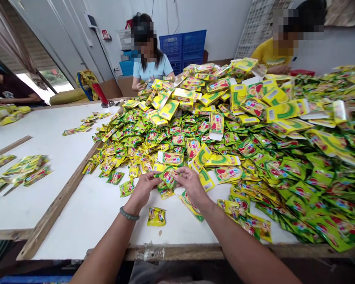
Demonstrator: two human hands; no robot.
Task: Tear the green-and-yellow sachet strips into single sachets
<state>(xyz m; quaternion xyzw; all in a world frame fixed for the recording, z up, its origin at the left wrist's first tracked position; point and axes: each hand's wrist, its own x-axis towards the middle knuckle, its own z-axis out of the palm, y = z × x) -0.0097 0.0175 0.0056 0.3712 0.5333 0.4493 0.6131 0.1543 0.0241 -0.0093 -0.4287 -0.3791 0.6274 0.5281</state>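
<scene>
My left hand [146, 188] and my right hand [191, 184] face each other over the white table, pinching a small green candy packet [168, 176] by its two sides. The packet shows a red picture on its front. Below the hands a yellow packet [156, 216] lies flat on the tabletop. Another green packet [126, 188] rests left of my left hand. Beneath my right wrist a flat yellow-green carton [192, 205] is partly covered. Just beyond my fingers lie a box [170, 158] and the edge of a big heap of packets [148, 136].
Yellow boxes [213, 94] are piled on the packets, which spread far right [304, 185]. A wooden strip [62, 201] divides the table on the left, with stacked boxes [29, 167] past it. Several people sit around, one in light blue [152, 69], one in yellow [268, 53]. Blue crates [183, 45] stand behind.
</scene>
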